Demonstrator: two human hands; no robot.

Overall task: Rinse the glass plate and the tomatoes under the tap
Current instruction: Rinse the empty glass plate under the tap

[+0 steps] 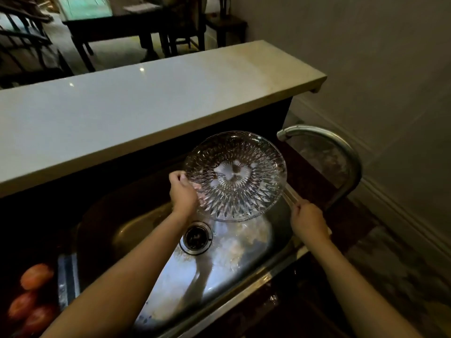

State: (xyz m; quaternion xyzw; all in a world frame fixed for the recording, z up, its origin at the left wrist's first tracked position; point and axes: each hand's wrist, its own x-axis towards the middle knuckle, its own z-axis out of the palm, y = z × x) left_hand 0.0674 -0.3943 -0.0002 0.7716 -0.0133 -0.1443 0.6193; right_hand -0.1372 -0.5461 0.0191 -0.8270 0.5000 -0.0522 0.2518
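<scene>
Hands (183, 192) (309, 222) either side of glass plate (234, 175)

Left hand (183, 193): raised ahead of me, back of the hand facing up. It grips the left rim of the glass plate (234, 176), thumb on the upper face and fingers curled beneath. Wrist is straight. My left forearm (127, 272) is bare and runs up from the lower left towards the centre.

Right hand (308, 222): lower and well apart from the left, just beside the plate's right edge, back of the hand facing up. Fingers are curled forward at the knuckles; what they close on, if anything, cannot be determined. My right forearm (358, 284) is bare and enters from the lower right. The two arms converge slightly.
</scene>
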